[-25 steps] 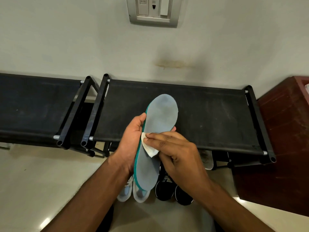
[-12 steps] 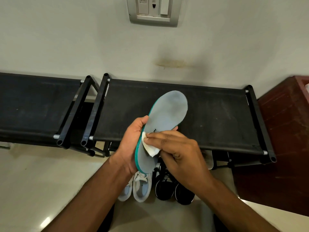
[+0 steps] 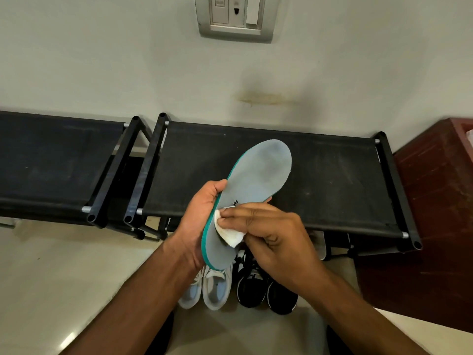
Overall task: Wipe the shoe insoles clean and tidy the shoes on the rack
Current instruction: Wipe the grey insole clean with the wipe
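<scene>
The right hand (image 3: pixel 271 239) pinches a white wipe (image 3: pixel 229 233) against a grey insole (image 3: pixel 252 190) (teal-edged), gripped by the left hand (image 3: pixel 202 219) above white sneakers (image 3: pixel 207 288) and black sneakers (image 3: pixel 266 290) before the black shoe rack (image 3: pixel 332 185).

Counts by kind, head view. Insoles: one, a grey insole (image 3: pixel 258 180) with a teal edge. Wiping cloths: one, a white wipe (image 3: pixel 229 233). Hands: two, the left hand (image 3: pixel 202 216) and the right hand (image 3: pixel 276 239). Shoe racks: two black racks side by side against the wall, the left rack (image 3: pixel 51 160) and the right rack (image 3: pixel 332 180). Shoes on the floor: four toes in full view, forming one pale pair (image 3: pixel 207 288) and one black pair (image 3: pixel 266 290); a further white edge (image 3: pixel 323 245) shows under the right rack, too hidden to count. Wall switch plates: one (image 3: pixel 235 17). Dark red cabinets: one (image 3: pixel 432 213).
</scene>
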